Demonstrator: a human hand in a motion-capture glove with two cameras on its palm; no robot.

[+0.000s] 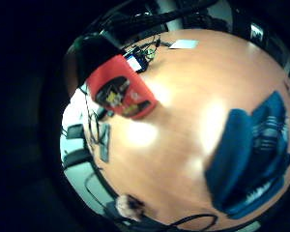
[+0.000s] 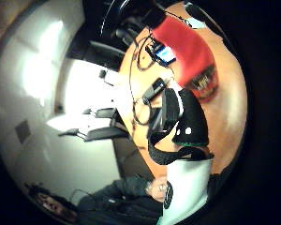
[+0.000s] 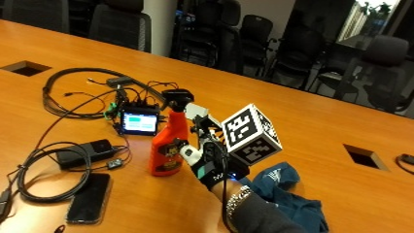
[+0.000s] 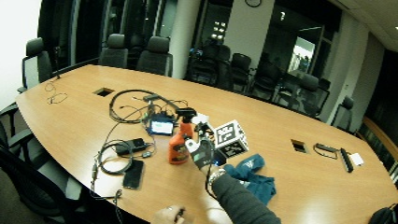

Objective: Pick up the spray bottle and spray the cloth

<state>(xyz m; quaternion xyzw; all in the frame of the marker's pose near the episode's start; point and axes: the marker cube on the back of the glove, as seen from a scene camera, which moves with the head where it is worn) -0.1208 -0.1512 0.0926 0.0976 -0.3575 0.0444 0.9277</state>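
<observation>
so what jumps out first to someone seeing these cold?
The orange spray bottle standing upright on the long wooden table, with the gloved right hand right beside it; whether the fingers touch it cannot be told. Next, the crumpled blue cloth lying on the table by the person's forearm. On the bottle's other side sit a small lit screen, tangled black cables and a phone.

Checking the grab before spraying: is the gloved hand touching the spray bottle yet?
Cannot tell. In the outside view the gloved right hand sits right beside the orange spray bottle, but neither contact nor gap shows plainly.
</observation>
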